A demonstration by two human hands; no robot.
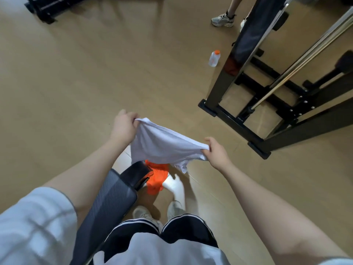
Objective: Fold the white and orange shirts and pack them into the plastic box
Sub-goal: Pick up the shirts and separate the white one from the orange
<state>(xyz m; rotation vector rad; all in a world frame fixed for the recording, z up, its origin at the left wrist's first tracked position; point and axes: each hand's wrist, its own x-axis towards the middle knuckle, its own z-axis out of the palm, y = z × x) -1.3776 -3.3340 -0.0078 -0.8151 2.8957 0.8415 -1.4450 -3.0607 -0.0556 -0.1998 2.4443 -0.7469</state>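
Observation:
The white shirt [162,148] hangs stretched in the air between my two hands. My left hand [124,126] grips its upper left edge, and my right hand [216,152] pinches its right edge. Below the white shirt lies the orange shirt [155,178], crumpled and partly hidden by the white cloth and a black chair arm. No plastic box is in view.
A grey mesh chair [108,199] with a black armrest [133,175] stands at my left leg. A black metal gym frame [254,121] fills the right side. A clear bottle with an orange cap [214,58] stands on the wooden floor. Another person's sneakers [222,20] are at the top.

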